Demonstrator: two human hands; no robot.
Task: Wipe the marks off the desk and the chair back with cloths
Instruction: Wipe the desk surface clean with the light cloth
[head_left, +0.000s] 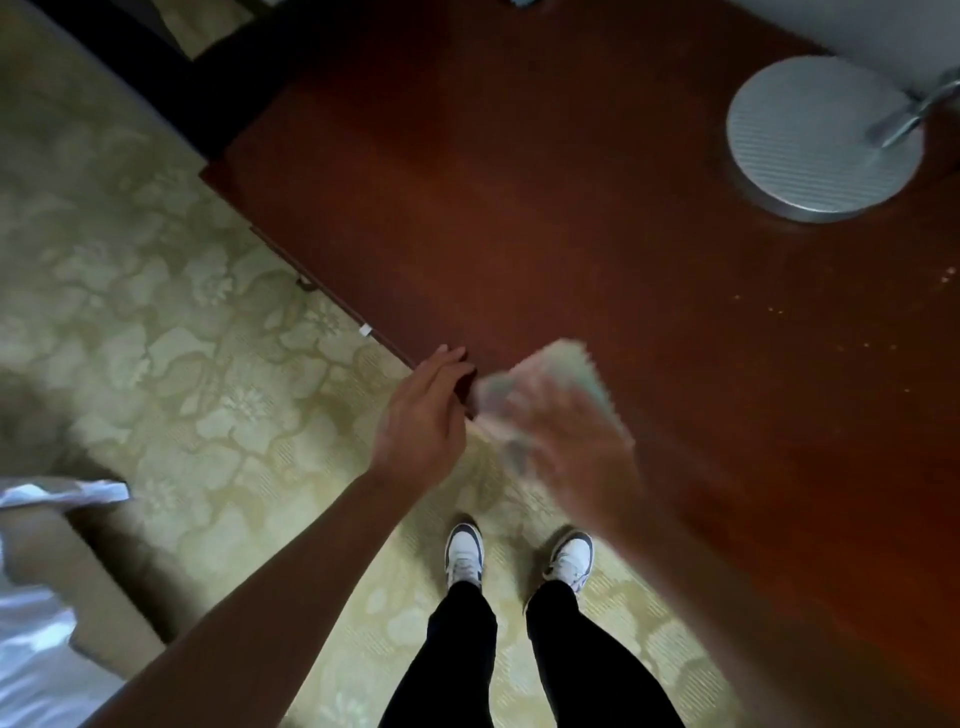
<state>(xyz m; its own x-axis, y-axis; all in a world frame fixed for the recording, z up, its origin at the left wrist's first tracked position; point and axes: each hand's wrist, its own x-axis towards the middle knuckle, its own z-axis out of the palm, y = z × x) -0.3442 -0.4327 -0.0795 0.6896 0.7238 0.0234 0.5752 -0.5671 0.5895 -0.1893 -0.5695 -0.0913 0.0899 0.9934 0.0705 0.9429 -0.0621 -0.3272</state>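
Note:
The dark reddish wooden desk (545, 208) fills the upper right of the head view. At its near corner lies a pale cloth (566, 371), blurred by motion. My right hand (566, 452) lies flat on top of it, fingers spread, also blurred. My left hand (423, 415) is at the desk's corner edge with fingers fairly straight, touching the edge and holding nothing. Small pale specks (779, 312) dot the desk surface at the right. No chair back is in view.
A round silver lamp base (821, 140) with a metal stem stands at the desk's far right. The floor is patterned green-beige carpet (156, 312). A cardboard box (78, 571) with white plastic sits at the lower left. My feet stand close to the desk corner.

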